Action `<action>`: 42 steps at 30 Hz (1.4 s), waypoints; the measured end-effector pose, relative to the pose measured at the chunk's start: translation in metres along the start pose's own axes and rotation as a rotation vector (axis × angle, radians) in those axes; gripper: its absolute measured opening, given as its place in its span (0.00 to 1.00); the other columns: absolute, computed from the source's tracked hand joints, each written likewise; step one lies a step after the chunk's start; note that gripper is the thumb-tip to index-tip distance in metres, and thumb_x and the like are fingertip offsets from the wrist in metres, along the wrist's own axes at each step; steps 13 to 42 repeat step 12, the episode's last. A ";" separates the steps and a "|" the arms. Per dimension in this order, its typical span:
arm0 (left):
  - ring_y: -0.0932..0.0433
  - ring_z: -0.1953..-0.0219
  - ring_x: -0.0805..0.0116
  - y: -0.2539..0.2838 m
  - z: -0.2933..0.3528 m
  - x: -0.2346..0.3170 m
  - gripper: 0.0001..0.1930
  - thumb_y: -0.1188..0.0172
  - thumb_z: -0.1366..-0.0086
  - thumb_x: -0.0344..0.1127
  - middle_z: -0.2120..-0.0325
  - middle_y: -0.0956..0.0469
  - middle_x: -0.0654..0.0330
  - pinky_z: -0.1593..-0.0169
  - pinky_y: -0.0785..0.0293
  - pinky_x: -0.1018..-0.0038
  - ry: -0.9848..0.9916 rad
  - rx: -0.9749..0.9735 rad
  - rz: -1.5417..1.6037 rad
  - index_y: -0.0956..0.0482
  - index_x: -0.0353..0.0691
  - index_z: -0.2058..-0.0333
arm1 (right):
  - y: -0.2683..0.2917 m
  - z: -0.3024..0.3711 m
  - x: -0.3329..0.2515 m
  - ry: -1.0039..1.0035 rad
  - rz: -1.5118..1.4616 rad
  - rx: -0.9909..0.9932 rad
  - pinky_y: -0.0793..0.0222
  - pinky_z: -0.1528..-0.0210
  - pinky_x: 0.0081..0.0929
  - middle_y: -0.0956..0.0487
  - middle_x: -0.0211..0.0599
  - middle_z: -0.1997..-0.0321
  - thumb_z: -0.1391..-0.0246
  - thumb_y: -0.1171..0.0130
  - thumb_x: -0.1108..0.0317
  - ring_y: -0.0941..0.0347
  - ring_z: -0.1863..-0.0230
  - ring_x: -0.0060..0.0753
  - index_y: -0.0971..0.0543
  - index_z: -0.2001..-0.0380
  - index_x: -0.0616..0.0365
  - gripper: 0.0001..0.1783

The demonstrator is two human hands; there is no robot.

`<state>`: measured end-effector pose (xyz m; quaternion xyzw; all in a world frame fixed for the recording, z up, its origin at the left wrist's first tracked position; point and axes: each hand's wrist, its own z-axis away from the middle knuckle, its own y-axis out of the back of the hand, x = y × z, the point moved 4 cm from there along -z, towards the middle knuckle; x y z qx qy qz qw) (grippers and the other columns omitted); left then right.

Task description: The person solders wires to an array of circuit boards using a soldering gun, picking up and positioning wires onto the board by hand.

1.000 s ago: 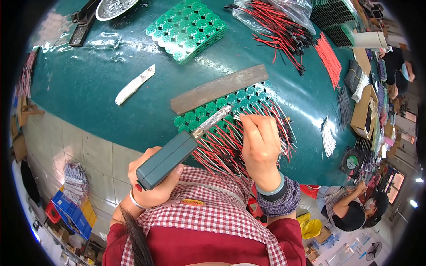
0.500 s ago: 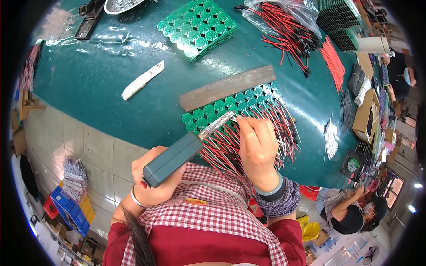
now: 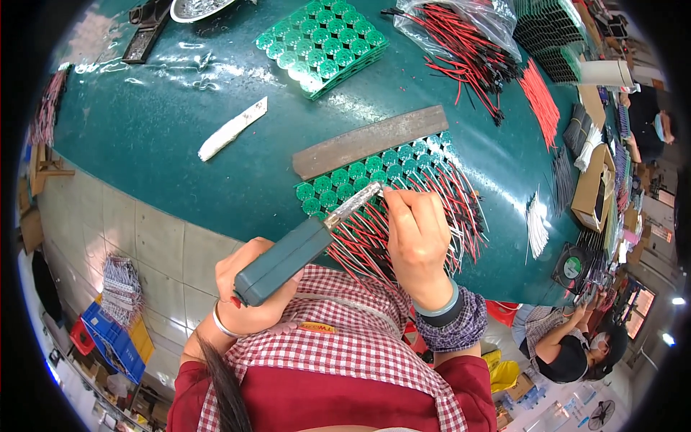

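Observation:
My left hand (image 3: 248,288) is wrapped round the dark green handle of a soldering iron (image 3: 284,261). Its metal tip reaches up and right onto a panel of round green circuit boards (image 3: 358,171). Close beside that tip, my right hand (image 3: 419,237) pinches a thin wire, whose end is mostly hidden by the fingers. Rows of red, white and black wires (image 3: 360,241) fan out from the boards toward my apron, passing under and around my right hand. Along the panel's far edge lies a flat grey-brown bar (image 3: 371,142).
A stack of green board panels (image 3: 322,43) sits farther back. A white-handled cutter (image 3: 232,129) lies to the left. Red and black wires (image 3: 468,54) spill from a clear bag. White wires (image 3: 536,225) and a small fan (image 3: 572,266) are on the right. A co-worker (image 3: 565,338) sits beyond.
Very little differs. The soldering iron's tip has shifted slightly to the right, toward my right fingertips; both hands keep their grip.

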<state>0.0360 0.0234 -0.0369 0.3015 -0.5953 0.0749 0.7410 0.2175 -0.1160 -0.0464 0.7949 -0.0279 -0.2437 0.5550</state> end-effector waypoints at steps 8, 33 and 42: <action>0.19 0.74 0.65 0.004 0.008 -0.002 0.13 0.31 0.50 0.23 0.70 0.20 0.55 0.69 0.24 0.75 -0.041 0.065 0.015 0.19 0.31 0.63 | 0.000 0.000 0.000 0.001 0.009 -0.006 0.28 0.67 0.31 0.25 0.42 0.65 0.58 0.41 0.81 0.28 0.65 0.40 0.22 0.58 0.67 0.19; 0.18 0.72 0.64 0.003 0.008 0.000 0.15 0.30 0.49 0.25 0.67 0.19 0.56 0.67 0.22 0.75 -0.002 0.033 -0.045 0.19 0.32 0.61 | 0.001 0.001 0.001 -0.010 0.000 -0.012 0.27 0.66 0.32 0.24 0.42 0.63 0.58 0.41 0.80 0.27 0.64 0.41 0.22 0.58 0.67 0.19; 0.18 0.72 0.64 0.003 0.008 0.000 0.15 0.30 0.49 0.25 0.67 0.19 0.56 0.67 0.22 0.75 -0.002 0.033 -0.045 0.19 0.32 0.61 | 0.001 0.001 0.001 -0.010 0.000 -0.012 0.27 0.66 0.32 0.24 0.42 0.63 0.58 0.41 0.80 0.27 0.64 0.41 0.22 0.58 0.67 0.19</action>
